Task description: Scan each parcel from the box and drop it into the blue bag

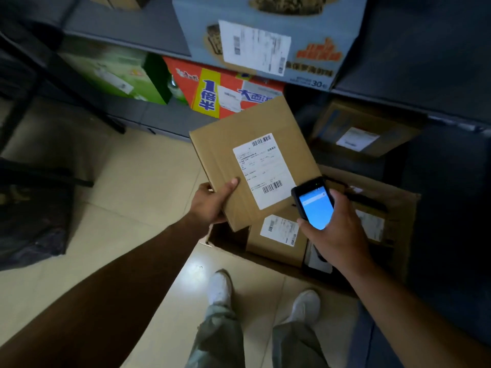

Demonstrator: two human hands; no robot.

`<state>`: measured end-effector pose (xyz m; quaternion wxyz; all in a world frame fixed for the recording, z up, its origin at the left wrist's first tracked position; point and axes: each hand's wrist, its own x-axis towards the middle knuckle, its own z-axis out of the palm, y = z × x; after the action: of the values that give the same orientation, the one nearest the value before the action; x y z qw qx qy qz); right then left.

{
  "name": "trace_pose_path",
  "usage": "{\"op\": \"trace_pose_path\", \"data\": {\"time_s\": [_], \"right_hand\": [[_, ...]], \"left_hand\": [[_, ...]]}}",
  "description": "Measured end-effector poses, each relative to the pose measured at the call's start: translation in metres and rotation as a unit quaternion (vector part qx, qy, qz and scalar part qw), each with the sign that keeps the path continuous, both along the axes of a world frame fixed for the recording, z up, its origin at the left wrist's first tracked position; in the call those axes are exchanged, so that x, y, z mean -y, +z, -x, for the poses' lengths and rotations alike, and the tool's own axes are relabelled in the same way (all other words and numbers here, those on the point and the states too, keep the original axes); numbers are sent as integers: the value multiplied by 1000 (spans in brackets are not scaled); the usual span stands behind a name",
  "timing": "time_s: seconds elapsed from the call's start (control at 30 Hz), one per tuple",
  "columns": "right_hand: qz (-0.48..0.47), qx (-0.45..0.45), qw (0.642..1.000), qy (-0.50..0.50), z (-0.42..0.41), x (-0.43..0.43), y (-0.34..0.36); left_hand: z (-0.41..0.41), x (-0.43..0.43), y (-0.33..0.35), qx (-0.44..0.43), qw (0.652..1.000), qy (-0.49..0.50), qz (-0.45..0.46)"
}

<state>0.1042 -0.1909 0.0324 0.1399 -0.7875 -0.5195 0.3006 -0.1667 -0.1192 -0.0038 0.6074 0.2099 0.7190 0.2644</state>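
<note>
Head view: the parcel [225, 155], a flat cardboard carton, is held in the air over the near-left corner of the open box [410, 235]. The left hand [212, 203] grips its near-left edge, thumb pressed on the top face; the fingers beneath are hidden. The right hand [334, 229] is curled around the scanner [314, 205], whose head sits just beside the lower barcode on the label [263, 171].

Handling (judged): stiff, light enough for one hand, and smooth. Hold it at an edge, clear of the label.

Orientation: the label faces up. The long axis appears to run away from the person, with the far end angled slightly left.
</note>
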Motion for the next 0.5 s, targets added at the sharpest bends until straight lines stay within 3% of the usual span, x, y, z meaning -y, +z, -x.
{"op": "trace_pose_path", "data": {"time_s": [0.5], "right_hand": [[-14, -11, 990, 138, 72, -49, 162]], "left_hand": [[102, 52, 177, -64, 995, 70, -14]]}}
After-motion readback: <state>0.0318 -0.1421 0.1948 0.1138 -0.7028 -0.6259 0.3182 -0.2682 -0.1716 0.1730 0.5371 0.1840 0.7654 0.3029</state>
